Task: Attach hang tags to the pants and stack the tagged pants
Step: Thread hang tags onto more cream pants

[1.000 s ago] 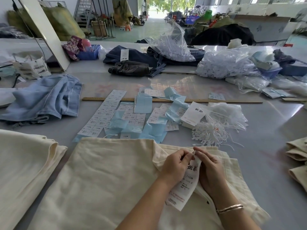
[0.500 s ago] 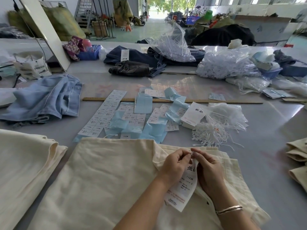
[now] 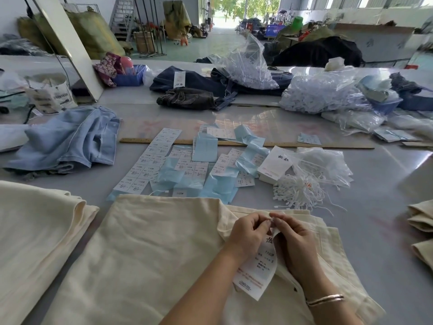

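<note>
Where grips pinch, paper tag (image 3: 256,270), cream twill pants (image 3: 145,254)

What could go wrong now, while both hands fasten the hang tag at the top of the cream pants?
The left hand and right hand pinch only the top of the hang tag; the tag already bends and might crease. The loose white strings lie right behind the cream pants and may snag when the pants are lifted.
</note>
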Available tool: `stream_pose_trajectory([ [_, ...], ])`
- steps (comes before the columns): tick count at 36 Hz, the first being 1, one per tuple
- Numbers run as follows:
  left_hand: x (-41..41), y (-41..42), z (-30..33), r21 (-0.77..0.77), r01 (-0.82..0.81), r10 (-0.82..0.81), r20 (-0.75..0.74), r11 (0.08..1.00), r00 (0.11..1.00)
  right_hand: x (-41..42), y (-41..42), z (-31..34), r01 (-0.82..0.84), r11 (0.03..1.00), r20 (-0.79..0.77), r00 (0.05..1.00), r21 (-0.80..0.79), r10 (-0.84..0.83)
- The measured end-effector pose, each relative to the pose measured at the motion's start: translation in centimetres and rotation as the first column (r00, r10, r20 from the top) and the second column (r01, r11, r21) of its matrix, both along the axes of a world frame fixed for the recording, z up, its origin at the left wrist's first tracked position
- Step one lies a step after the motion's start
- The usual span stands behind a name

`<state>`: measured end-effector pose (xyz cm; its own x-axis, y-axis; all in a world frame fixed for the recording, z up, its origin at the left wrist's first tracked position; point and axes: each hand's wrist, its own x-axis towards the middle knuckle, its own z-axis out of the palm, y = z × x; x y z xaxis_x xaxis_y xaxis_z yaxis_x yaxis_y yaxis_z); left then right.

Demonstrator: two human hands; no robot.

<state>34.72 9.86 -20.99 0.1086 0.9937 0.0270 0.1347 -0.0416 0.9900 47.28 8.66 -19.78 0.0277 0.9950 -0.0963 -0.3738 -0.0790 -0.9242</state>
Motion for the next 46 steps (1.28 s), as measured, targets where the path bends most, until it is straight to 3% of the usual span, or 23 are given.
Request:
stream_pose_trajectory([
  [10, 0.2, 0.0, 0.3, 0.004, -0.027, 0.028, -0.092, 1.0, 0.995, -0.2, -0.3, 0.0, 0.078, 0.991, 0.282, 0.954, 0.106, -0.105],
  [16, -2.6, -1.4, 2.7, 0.042, -0.103, 0.103, -0.003, 0.994, 0.995, 1.7, -0.4, 0.6, 0.31, 0.95, 0.212, 0.927, 0.026, -0.308],
  [18, -6.2, -2.3, 3.9, 0.102, -0.163, 0.162, 0.016, 0.981, 0.987, 2.8, -0.2, 1.5, 0.366, 0.93, 0.268, 0.894, 0.031, -0.361],
  [20, -11.0, -3.4, 5.1, 0.147, -0.238, 0.244, -0.024, 0.96, 0.969, 3.2, 0.3, 3.0, 0.426, 0.89, 0.365, 0.812, 0.164, -0.456],
  [22, -16.6, -4.3, 6.0, 0.199, -0.337, 0.363, -0.109, 0.92, 0.925, 1.8, 0.6, 5.5, 0.339, 0.859, 0.476, 0.725, 0.382, -0.498],
  [25, -25.1, -5.5, 7.1, 0.28, -0.529, 0.595, -0.271, 0.801, 0.757, -3.6, 0.7, 8.5, -0.069, 0.804, 0.639, 0.649, 0.591, -0.414],
  [27, -30.6, -6.2, 7.5, 0.347, -0.629, 0.718, -0.382, 0.695, 0.583, -8.8, 0.3, 9.3, -0.444, 0.724, 0.782, 0.587, 0.528, -0.21],
  [29, -35.8, -6.9, 7.6, 0.39, -0.68, 0.77, -0.467, 0.621, 0.436, -14.6, -0.3, 8.5, -0.765, 0.564, 0.942, 0.326, 0.311, -0.078],
  [31, -39.9, -7.3, 7.6, 0.404, -0.676, 0.741, -0.589, 0.616, 0.323, -19.8, -0.6, 6.5, -0.91, 0.382, 0.985, 0.131, 0.164, -0.109],
  [33, -42.6, -7.3, 7.4, 0.367, -0.633, 0.616, -0.754, 0.682, 0.227, -24.0, -0.6, 4.9, -0.971, 0.234, 0.975, -0.016, 0.037, -0.221],
  [35, -44.2, -7.2, 7.1, 0.292, -0.56, 0.437, -0.888, 0.775, 0.142, -27.3, -0.1, 3.5, -0.987, 0.156, 0.926, -0.103, -0.048, -0.363],
  [38, -45.9, -6.4, 6.7, 0.177, -0.408, 0.214, -0.976, 0.895, 0.045, -30.1, 0.8, 2.0, -0.975, 0.178, 0.855, -0.202, -0.131, -0.477],
  [41, -46.7, -5.3, 6.6, 0.058, -0.324, 0.025, -0.994, 0.944, -0.106, -31.0, 1.3, 1.5, -0.961, 0.193, 0.829, -0.27, -0.199, -0.489],
  [46, -45.9, -4.1, 6.7, 0.025, -0.248, -0.073, -0.922, 0.968, -0.379, -32.1, 0.7, 1.8, -0.96, 0.204, 0.739, -0.278, -0.192, -0.613],
])
